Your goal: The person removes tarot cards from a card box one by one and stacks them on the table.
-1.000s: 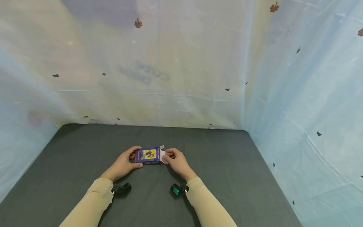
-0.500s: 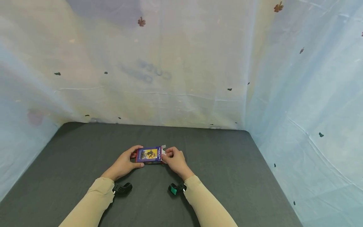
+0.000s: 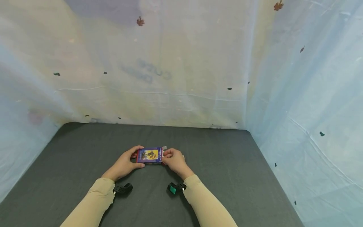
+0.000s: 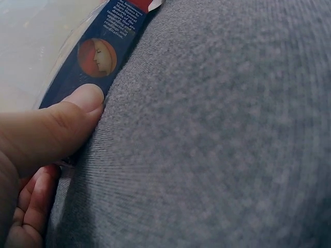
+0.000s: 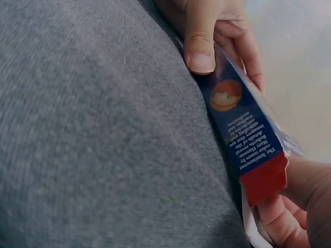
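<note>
A small purple-blue card box [image 3: 149, 154] with a yellow picture on its face lies flat on the dark grey cloth. My left hand [image 3: 122, 164] grips its left end, thumb on the near side and fingers on the far side. At the box's right end, my right hand [image 3: 176, 162] has its curled fingers and thumb at the end flaps. In the right wrist view a red side flap [image 5: 265, 180] sticks out, with a white flap [image 5: 252, 225] beneath it near the right fingers. The left wrist view shows the left thumb [image 4: 83, 101] against the printed side. The box's inside is hidden.
The dark grey cloth surface [image 3: 215, 164] spreads around both hands. Pale plastic sheeting [image 3: 181, 63] with small leaf marks stands behind it and along the sides. A black strap [image 3: 122, 188] hangs at the left wrist, another strap [image 3: 175, 188] at the right.
The right hand's fingers have come closer to the box's right end, and the white flap seen there earlier is now mostly covered. The left hand keeps its grip, barely shifted.
</note>
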A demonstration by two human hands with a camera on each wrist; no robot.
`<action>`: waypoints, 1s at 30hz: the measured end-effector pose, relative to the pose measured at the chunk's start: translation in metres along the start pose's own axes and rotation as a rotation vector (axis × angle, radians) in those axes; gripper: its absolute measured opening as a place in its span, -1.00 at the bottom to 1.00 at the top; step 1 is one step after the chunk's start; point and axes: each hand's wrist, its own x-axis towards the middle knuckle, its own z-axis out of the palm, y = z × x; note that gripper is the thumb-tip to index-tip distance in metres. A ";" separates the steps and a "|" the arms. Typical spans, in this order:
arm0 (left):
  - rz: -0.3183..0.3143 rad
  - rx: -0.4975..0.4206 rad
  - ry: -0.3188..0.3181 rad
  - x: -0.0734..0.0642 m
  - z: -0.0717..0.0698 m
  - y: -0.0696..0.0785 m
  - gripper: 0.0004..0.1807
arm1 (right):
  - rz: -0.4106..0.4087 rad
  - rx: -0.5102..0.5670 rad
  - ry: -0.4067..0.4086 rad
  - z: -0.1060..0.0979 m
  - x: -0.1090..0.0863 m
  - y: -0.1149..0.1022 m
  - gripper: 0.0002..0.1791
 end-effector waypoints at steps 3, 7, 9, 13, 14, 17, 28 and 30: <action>0.001 -0.003 0.003 0.000 0.000 -0.001 -0.10 | 0.020 0.023 -0.015 -0.001 0.000 -0.002 -0.85; 0.005 -0.002 0.004 0.000 0.000 -0.002 -0.11 | 0.023 0.064 -0.029 -0.002 -0.001 -0.002 -0.87; 0.008 0.004 0.002 0.000 0.000 -0.003 -0.11 | 0.015 0.071 -0.028 -0.002 -0.001 -0.001 -0.88; 0.022 0.017 -0.003 0.001 -0.001 -0.003 -0.12 | 0.010 0.076 -0.024 -0.004 -0.001 0.000 -0.88; 0.020 0.017 -0.003 0.002 0.000 -0.003 -0.12 | 0.007 0.078 -0.022 -0.005 -0.001 0.000 -0.88; 0.028 0.019 -0.001 0.002 0.000 -0.003 -0.12 | 0.001 0.091 -0.019 -0.007 -0.001 0.000 -0.86; 0.024 0.054 0.022 -0.002 0.002 -0.001 -0.14 | -0.002 0.104 -0.003 -0.010 -0.004 0.001 -0.84; 0.021 0.055 0.026 -0.002 0.001 -0.001 -0.14 | 0.000 0.101 0.007 -0.011 -0.004 0.001 -0.83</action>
